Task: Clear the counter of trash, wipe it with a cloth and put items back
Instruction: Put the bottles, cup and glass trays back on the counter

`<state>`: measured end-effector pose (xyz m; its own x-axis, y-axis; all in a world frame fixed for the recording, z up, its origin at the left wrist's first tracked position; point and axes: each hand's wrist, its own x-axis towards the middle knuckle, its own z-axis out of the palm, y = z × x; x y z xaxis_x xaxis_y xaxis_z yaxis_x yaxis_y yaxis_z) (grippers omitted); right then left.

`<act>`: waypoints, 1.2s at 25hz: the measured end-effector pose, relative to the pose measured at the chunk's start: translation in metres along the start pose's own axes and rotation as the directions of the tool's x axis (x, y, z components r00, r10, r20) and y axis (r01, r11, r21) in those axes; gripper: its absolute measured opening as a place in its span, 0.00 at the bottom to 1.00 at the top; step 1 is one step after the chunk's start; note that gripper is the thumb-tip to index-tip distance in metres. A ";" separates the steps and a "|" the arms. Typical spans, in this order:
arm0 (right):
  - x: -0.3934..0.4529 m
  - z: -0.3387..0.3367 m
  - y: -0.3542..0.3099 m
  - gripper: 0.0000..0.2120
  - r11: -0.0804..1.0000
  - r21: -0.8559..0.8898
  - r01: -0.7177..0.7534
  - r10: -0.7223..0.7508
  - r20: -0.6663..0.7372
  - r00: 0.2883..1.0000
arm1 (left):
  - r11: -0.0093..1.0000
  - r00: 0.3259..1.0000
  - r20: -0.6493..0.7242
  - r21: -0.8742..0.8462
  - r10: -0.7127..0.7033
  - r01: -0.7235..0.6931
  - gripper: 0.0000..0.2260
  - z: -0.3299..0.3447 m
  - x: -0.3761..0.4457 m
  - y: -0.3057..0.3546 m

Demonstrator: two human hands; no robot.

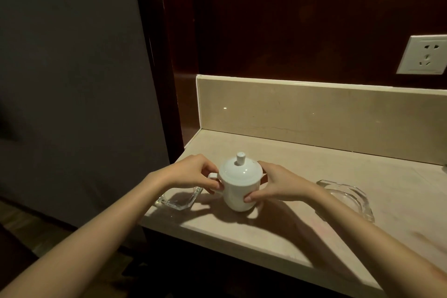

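wall socket (423,54) cut by right edge, glass dish (180,198) partly hidden behind left wrist

glass ashtrays (180,197) (348,197) flank the cup (238,189) — counter (314,164) behind open.

A glossy white glazed ceramic lidded cup (238,182) stands on the polished beige stone counter (302,176), between two clear glass ashtrays (180,198) (348,197); dark lacquered wood panelling (302,19) behind.
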<state>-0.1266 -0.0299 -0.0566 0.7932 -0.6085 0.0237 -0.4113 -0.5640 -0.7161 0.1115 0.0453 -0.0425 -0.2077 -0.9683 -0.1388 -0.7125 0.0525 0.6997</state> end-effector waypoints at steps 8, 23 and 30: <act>-0.017 -0.039 0.016 0.23 0.999 0.043 0.007 0.000 -0.157 0.988 | 0.994 0.994 -0.083 -0.072 0.071 -0.077 0.08 0.011 0.035 0.032; -0.164 -0.204 0.157 0.23 0.968 0.150 -0.200 0.245 -0.415 0.876 | 0.921 0.918 0.077 -0.047 0.389 -0.386 0.08 0.128 0.253 0.195; -0.205 -0.244 0.227 0.27 0.947 0.189 -0.260 0.318 -0.435 0.842 | 0.908 0.901 0.118 -0.050 0.418 -0.415 0.07 0.182 0.320 0.237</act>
<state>-0.4919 -0.1698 -0.0532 0.3419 -0.9349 0.0953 -0.5108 -0.2700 -0.8162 -0.2462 -0.2077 -0.0485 -0.5641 -0.8214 0.0845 -0.5275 0.4373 0.7284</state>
